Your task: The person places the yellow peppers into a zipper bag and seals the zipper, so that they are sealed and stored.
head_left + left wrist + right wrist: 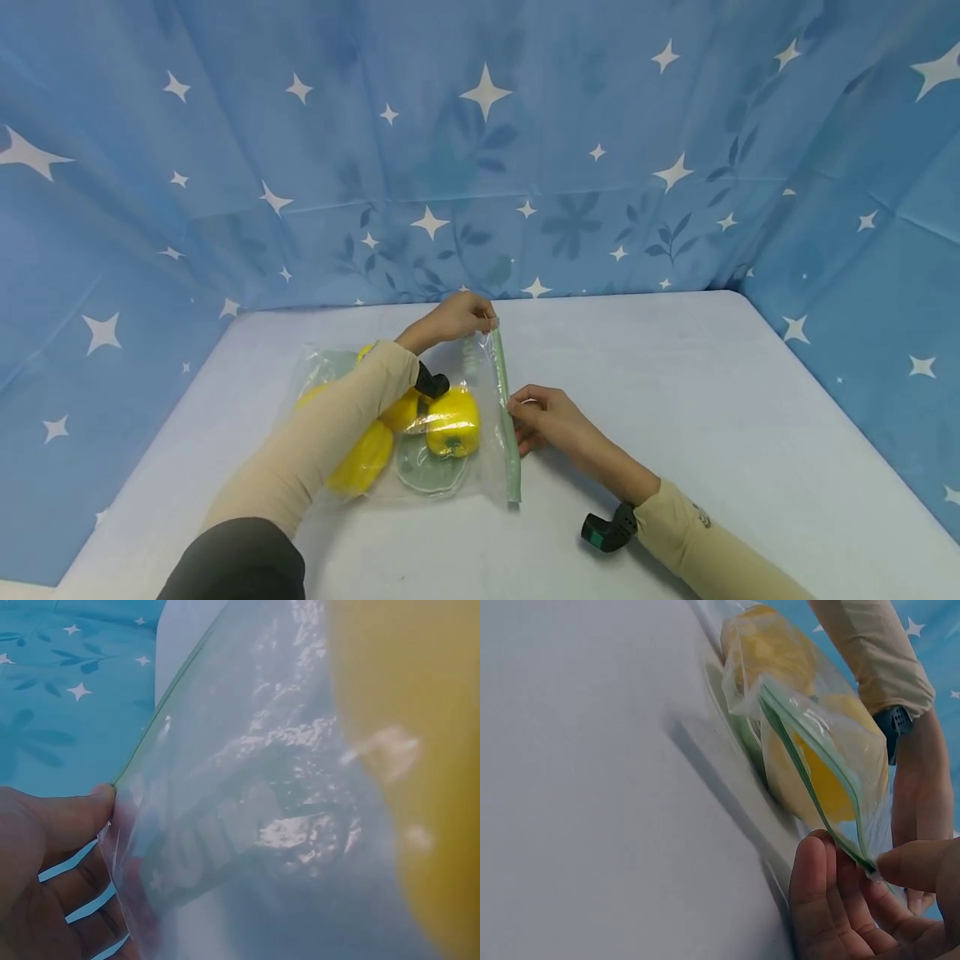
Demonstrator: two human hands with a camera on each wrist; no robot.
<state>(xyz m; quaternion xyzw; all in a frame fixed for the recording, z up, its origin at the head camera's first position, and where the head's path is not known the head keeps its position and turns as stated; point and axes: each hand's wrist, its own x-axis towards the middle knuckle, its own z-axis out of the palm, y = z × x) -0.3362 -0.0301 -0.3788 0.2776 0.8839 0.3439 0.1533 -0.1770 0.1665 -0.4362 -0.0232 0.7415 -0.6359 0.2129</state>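
A clear zip bag [487, 442] with a green zip strip [513, 471] lies on the table, its mouth facing right. Inside are several yellow bell peppers [453, 421]; pale green patches [431, 467] show around them. At the far end of the strip, my left hand [459, 315] pinches the bag's corner between thumb and fingers. My right hand [551, 417] pinches the strip near its middle, thumb on one side and fingers on the other. From the right wrist view, the green edges [810, 787] part into a gap on the near side of that pinch.
The white table [660, 375] stretches to both sides of the bag. A blue curtain [480, 167] with white stars hangs along the back and both sides. A black wrist camera [609, 527] sits on the right wrist, low over the table; my left forearm [322, 433] crosses above the bag.
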